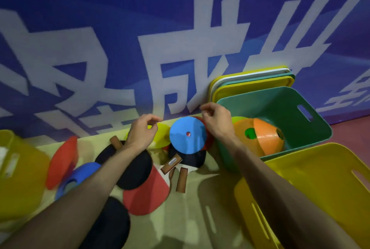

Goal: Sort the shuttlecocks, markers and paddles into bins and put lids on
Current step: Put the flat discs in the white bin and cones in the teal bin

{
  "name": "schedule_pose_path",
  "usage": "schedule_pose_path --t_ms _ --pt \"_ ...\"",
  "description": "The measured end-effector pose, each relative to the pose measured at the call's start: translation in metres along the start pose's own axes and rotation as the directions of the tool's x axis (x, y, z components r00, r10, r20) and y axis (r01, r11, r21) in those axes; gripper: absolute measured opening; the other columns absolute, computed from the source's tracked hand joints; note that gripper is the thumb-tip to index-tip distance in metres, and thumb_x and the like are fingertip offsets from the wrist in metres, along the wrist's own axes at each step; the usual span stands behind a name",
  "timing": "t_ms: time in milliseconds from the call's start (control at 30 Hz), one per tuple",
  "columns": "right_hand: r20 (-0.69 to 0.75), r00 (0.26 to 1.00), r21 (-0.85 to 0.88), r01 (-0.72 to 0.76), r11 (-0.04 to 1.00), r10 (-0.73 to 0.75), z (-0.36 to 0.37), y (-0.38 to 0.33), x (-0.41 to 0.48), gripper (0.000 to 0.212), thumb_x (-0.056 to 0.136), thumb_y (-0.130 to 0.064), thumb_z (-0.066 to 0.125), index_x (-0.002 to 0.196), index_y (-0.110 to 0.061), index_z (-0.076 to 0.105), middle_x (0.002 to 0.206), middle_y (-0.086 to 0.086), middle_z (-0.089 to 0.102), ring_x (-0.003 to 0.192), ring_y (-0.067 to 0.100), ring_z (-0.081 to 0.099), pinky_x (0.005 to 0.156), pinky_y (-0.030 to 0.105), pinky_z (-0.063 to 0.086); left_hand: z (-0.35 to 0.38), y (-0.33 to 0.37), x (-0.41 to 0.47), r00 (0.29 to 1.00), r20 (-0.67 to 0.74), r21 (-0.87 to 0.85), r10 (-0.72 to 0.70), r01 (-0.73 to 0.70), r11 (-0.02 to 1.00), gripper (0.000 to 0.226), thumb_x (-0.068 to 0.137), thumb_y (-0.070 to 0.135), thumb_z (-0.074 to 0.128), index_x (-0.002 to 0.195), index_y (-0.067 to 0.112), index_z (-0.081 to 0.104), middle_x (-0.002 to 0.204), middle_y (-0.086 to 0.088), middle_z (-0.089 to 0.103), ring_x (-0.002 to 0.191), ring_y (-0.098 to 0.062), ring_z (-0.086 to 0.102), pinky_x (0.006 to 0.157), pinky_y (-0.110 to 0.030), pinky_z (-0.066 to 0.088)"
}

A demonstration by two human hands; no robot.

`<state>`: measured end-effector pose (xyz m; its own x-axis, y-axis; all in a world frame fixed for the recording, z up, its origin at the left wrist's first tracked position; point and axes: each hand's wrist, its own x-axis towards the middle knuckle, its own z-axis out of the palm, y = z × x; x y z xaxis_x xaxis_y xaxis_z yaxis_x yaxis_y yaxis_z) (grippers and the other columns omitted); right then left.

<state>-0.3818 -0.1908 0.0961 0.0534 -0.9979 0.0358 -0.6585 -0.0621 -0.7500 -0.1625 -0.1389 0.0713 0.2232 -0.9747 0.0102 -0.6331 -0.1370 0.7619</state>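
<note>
Apparently pinching, with curled right fingers [206, 108], the upper rim of the blue marker [188, 134], tilted up just left of them. Left fingers [154, 124] curled against the yellow marker [162, 138]; cannot tell whether grasping. Just right of the right hand [217, 123], the green bin [280, 104] holding orange markers [264, 134]; likely a short carry rightward. Below the fingers, paddles [136, 168] waiting.
</note>
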Motion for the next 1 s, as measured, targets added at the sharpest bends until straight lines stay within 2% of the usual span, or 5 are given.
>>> schedule_pose_path --t_ms 100,300,567,667,1000 --pt "0.105 0.994 -0.017 0.047 0.999 -0.045 0.03 -0.022 -0.009 0.025 0.089 -0.013 0.053 0.108 -0.013 0.069 0.105 0.006 0.071 0.092 0.022 0.067 0.08 0.021 0.047 -0.019 -0.03 -0.016 0.998 -0.029 -0.044 -0.056 0.055 0.998 0.025 0.086 0.0 0.056 0.095 0.021 0.068 0.101 0.001 0.068 0.096 -0.013 0.062 0.085 -0.022 0.043" --pt "0.251 0.966 -0.055 0.084 0.995 -0.068 0.073 -0.046 -0.022 0.024 0.092 -0.015 0.053 0.11 -0.014 0.068 0.11 0.004 0.07 0.098 0.017 0.064 0.082 0.021 0.044 -0.049 -0.077 -0.05 0.974 -0.097 -0.158 -0.203 0.186 0.97 0.032 0.087 0.0 0.055 0.085 0.03 0.065 0.101 0.002 0.069 0.093 -0.011 0.064 0.085 -0.021 0.044" --pt "0.458 0.888 -0.198 0.161 0.967 -0.054 0.126 -0.056 -0.033 0.024 0.092 -0.014 0.052 0.112 -0.013 0.067 0.109 0.005 0.069 0.096 0.021 0.061 0.08 0.024 0.042 -0.07 -0.127 -0.076 0.927 -0.11 -0.258 -0.36 0.323 0.911 0.026 0.089 0.0 0.052 0.094 0.02 0.068 0.1 0.003 0.069 0.095 -0.014 0.063 0.079 -0.022 0.047" --pt "0.53 0.847 -0.238 0.188 0.953 -0.035 0.155 -0.054 -0.032 0.025 0.091 -0.018 0.056 0.114 -0.015 0.065 0.112 0.004 0.067 0.101 0.023 0.061 0.078 0.022 0.04 -0.073 -0.137 -0.082 0.916 -0.129 -0.237 -0.38 0.343 0.909 0.026 0.087 -0.002 0.051 0.098 0.015 0.068 0.103 -0.001 0.067 0.093 -0.011 0.06 0.076 -0.016 0.044" --pt "0.559 0.829 -0.386 0.249 0.888 0.011 0.23 -0.055 -0.022 0.042 0.091 -0.025 0.058 0.13 -0.016 0.049 0.129 0.01 0.053 0.122 0.028 0.046 0.099 0.04 0.043 -0.107 -0.187 -0.078 0.79 -0.455 -0.027 -0.41 0.448 0.894 0.046 0.082 0.003 0.063 0.125 0.011 0.052 0.125 -0.01 0.044 0.118 -0.028 0.045 0.102 -0.039 0.04"
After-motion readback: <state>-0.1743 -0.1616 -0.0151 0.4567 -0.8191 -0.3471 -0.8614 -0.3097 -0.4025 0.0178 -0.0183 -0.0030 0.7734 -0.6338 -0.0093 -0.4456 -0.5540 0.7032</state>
